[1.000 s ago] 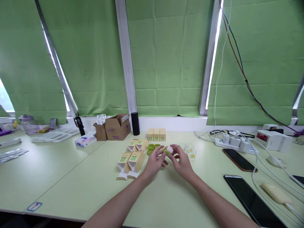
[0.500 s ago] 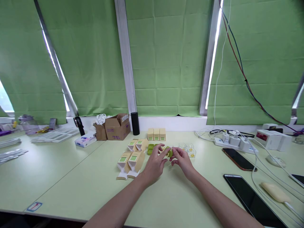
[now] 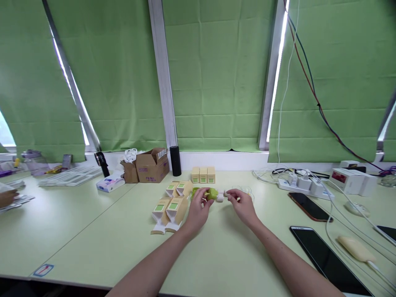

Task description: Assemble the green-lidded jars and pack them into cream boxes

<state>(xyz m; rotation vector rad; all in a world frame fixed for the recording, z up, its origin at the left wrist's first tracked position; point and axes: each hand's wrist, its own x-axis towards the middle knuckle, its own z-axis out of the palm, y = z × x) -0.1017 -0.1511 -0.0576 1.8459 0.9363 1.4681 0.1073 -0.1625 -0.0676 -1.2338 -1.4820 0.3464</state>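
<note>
My left hand (image 3: 196,211) grips a small green round case (image 3: 212,193) just above the table. My right hand (image 3: 243,205) is a little to the right, its fingertips pinched on a small white piece (image 3: 220,198) beside the green case. More green cases (image 3: 195,191) lie just behind my left hand. Three tan boxes (image 3: 203,175) stand upright at the back. Several open tan boxes with green labels (image 3: 168,208) lie to the left of my left hand. Clear small cases (image 3: 248,191) sit partly hidden behind my right hand.
A brown cardboard box (image 3: 153,165) and a black cylinder (image 3: 175,161) stand by the window sill. A power strip with cables (image 3: 305,185), two phones (image 3: 309,206) (image 3: 328,260) and a white box (image 3: 352,181) lie on the right. Another person's hand (image 3: 6,198) shows at the left edge.
Both hands moved farther out over the table and came apart. The green case stayed in my left hand and the white piece went with my right. Another person's hand appeared at the left edge.
</note>
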